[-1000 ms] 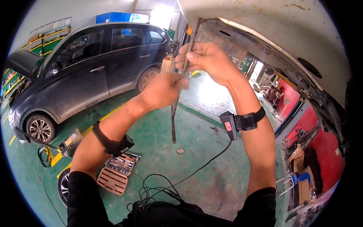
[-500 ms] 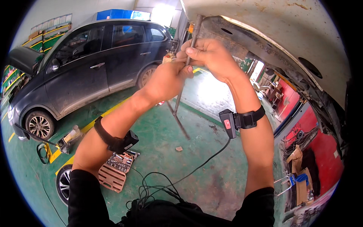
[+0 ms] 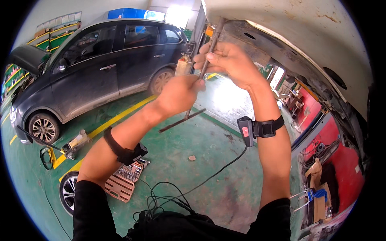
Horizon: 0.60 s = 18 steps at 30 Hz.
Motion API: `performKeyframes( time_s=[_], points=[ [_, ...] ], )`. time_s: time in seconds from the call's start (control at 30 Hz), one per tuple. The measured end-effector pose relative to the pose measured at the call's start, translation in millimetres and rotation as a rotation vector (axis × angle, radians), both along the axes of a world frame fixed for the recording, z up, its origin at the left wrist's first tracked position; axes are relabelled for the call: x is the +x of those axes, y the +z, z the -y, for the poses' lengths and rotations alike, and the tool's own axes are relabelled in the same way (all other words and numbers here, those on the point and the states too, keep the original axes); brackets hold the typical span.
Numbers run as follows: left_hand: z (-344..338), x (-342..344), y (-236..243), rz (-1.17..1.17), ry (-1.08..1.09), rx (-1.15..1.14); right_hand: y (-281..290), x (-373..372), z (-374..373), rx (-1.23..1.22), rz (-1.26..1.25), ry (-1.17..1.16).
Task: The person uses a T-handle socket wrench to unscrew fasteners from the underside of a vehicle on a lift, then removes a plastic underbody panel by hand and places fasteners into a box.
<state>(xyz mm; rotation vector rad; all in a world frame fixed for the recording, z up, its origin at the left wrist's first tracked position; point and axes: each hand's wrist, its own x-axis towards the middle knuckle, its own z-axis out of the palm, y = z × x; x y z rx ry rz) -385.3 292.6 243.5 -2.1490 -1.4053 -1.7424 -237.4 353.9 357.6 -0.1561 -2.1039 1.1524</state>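
Observation:
A long metal T-handle wrench (image 3: 217, 33) slants upward in front of me. Its top end reaches the edge of the pale, dirty car part (image 3: 277, 44) overhead; what it meets there is too unclear to make out. My left hand (image 3: 177, 94) is closed round the lower shaft. Just above it, my right hand (image 3: 231, 62) holds the shaft between thumb and curled fingers. Below the left hand the crossbar (image 3: 172, 126) sticks out to both sides, its left end lower than its right. Each forearm wears a strapped black device.
A dark car (image 3: 104, 68) with its hood up stands at left. On the floor are a floor jack (image 3: 76, 144), a wheel (image 3: 68, 190), an open socket set (image 3: 120, 188) and looped black cables (image 3: 169, 197). Cardboard and a blue-and-white stool (image 3: 307, 195) sit at right.
The wrench's crossbar has turned: its near end pointed down to the right and now points down to the left. Both hands keep hold of the shaft, and the view has shifted slightly.

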Motion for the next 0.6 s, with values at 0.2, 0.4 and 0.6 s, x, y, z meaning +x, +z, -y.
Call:
performKeyframes(
  time_s=[0.2, 0.4, 0.6],
  points=[
    [15, 7, 17, 0.029, 0.085, -0.247, 3, -2, 11, 0.225, 0.099, -0.350],
    [8, 9, 19, 0.118, -0.014, -0.107, 0, -5, 3, 0.294, 0.082, -0.268],
    [7, 7, 24, 0.110, 0.017, -0.093, 4, 0, 0, 0.107, 0.071, -0.143]
  ],
)
